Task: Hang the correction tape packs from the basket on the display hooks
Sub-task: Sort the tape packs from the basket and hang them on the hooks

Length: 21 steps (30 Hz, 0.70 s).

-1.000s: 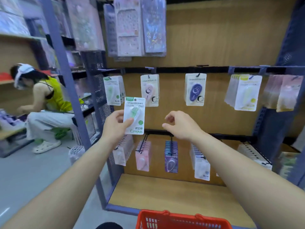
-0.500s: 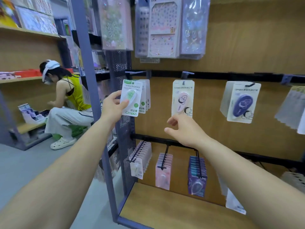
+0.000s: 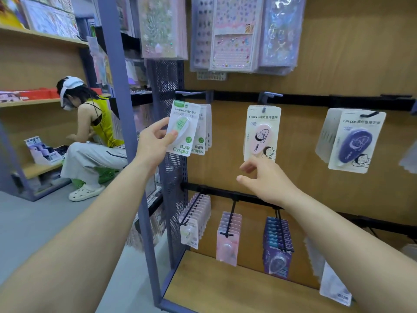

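My left hand (image 3: 155, 143) holds a green correction tape pack (image 3: 183, 128) by its left edge, thumb on the blister. The pack is upright, just in front of the green packs (image 3: 203, 129) that hang on the leftmost upper hook (image 3: 191, 93). Its top sits below the hook's tip. My right hand (image 3: 264, 179) hovers empty with loosely curled fingers, below the pink pack (image 3: 261, 134). A purple pack (image 3: 354, 141) hangs further right. The basket is out of view.
A lower rail (image 3: 225, 194) carries hooks full of green, pink and purple packs. Sticker sheets (image 3: 232, 32) hang above. A blue shelf post (image 3: 117, 86) stands left of my left hand. A person (image 3: 94, 136) crouches by the left shelves. The wooden bottom shelf (image 3: 225, 288) lies below.
My left hand has carried the green pack up and to the left, close to the leftmost hook. The view turned left and the red basket dropped out of it. My right hand stayed empty.
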Each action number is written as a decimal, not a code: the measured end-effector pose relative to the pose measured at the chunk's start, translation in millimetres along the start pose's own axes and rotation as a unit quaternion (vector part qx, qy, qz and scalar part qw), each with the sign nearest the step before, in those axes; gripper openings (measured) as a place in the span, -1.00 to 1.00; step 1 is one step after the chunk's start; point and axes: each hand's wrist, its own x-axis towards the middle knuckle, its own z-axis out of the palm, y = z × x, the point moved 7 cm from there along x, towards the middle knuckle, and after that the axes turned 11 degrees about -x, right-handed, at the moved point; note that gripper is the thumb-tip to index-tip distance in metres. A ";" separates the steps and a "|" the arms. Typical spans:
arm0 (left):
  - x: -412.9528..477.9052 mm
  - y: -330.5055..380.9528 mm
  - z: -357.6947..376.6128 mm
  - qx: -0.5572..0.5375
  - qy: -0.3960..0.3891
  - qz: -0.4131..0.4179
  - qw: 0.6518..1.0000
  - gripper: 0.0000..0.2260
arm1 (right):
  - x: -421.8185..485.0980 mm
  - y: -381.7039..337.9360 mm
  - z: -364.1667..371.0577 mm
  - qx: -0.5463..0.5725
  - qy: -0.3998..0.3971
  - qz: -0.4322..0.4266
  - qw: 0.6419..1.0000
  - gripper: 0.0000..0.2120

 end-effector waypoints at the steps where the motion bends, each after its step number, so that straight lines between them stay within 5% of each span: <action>1: 0.3 0.7 0.7 0.001 0.003 0.002 1.000 -0.64 | -1.3 0.5 0.9 -0.002 -0.003 0.000 1.000 -0.71; 21: 8.1 -8.8 15.5 0.057 0.059 -0.006 0.997 -0.67 | -15.0 7.8 14.0 -0.028 -0.023 0.009 0.999 -0.71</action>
